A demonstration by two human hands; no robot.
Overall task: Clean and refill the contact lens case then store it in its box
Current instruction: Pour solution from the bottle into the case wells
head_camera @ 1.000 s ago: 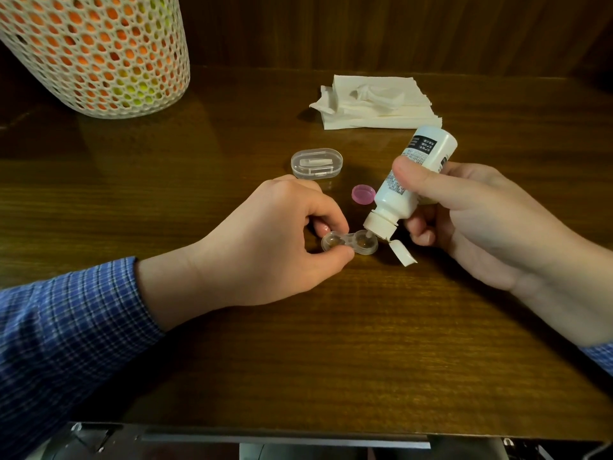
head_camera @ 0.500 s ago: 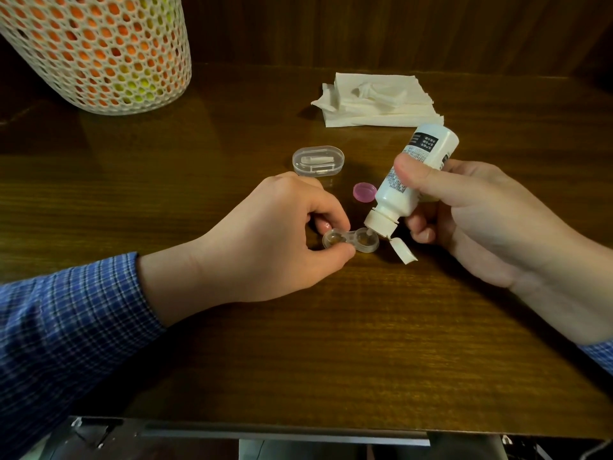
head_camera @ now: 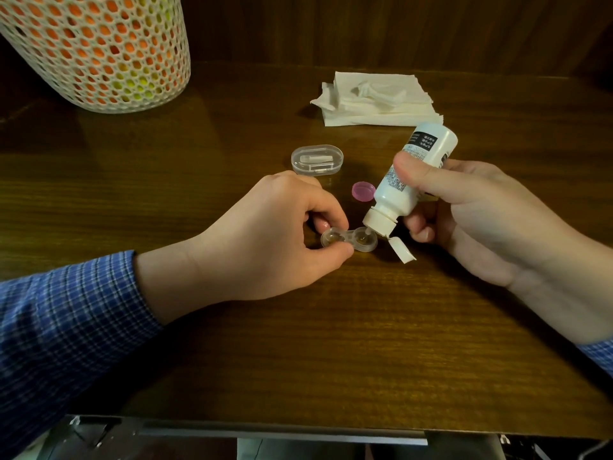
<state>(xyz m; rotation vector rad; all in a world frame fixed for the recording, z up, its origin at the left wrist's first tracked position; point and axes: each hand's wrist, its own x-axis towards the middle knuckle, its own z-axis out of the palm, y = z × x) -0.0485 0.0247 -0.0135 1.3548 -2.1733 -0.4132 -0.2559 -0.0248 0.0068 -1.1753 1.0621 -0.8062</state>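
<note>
Almost nothing has shifted since the earlier frames: the bottle (head_camera: pixel 409 180) stays tilted nozzle-down over the same well, and both hands keep their places. The left hand (head_camera: pixel 265 237) pinches the left well of the clear lens case (head_camera: pixel 348 240) between thumb and forefinger, so the case lies at the tip of that grip, flat on the bench (head_camera: pixel 298 343). The right hand (head_camera: pixel 464 210) wraps the one white bottle, thumb pressed on its label, nozzle touching the right well; its flip cap (head_camera: pixel 401 250) hangs open below. One pink cap (head_camera: pixel 363 191) lies just behind the case, one clear box (head_camera: pixel 316 160) further back, one stack of tissues (head_camera: pixel 378 101) beyond, and one mesh basket (head_camera: pixel 96 51) at the far left.
</note>
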